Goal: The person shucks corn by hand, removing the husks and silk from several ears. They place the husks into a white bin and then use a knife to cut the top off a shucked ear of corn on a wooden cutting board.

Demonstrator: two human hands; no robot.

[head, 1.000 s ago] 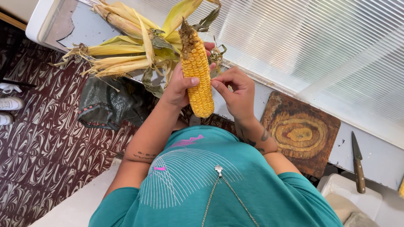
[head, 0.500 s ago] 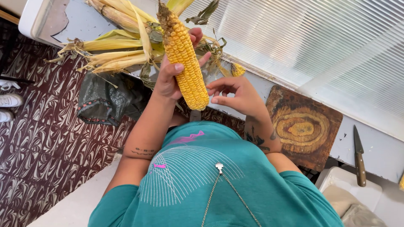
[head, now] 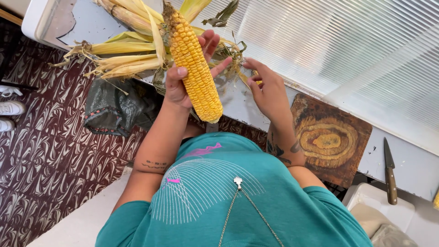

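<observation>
So there's a husked yellow corn cob (head: 194, 64) held up over the near edge of the white counter (head: 247, 103), pointing roughly upright with its brown tip at the top and the blunt end hanging down toward the teal shirt (head: 228, 201). The left hand (head: 187, 75) has it: thumb pressed on the front of the kernels, palm behind, and the other fingers sticking out fairly straight on the far side rather than curled tight, so it's more of a loose cradle than a fist.

The right hand (head: 267, 89) is just beside the cob but not touching it, fingers bent and partly open, reaching toward some leafy scraps on the counter. There's a bit of yellow under the fingertips, though I can't tell if it's actually pinched.

Behind the cob, along the counter's left end, sits a pile of unhusked corn (head: 123, 45) with pale yellow-green husks. Further right, a round-grained wooden cutting board (head: 331, 137) hangs over the counter's near edge, and a wooden-handled knife (head: 388, 169) lies well apart toward the right end. A dark bag (head: 114, 110) sits on the patterned floor below the counter
</observation>
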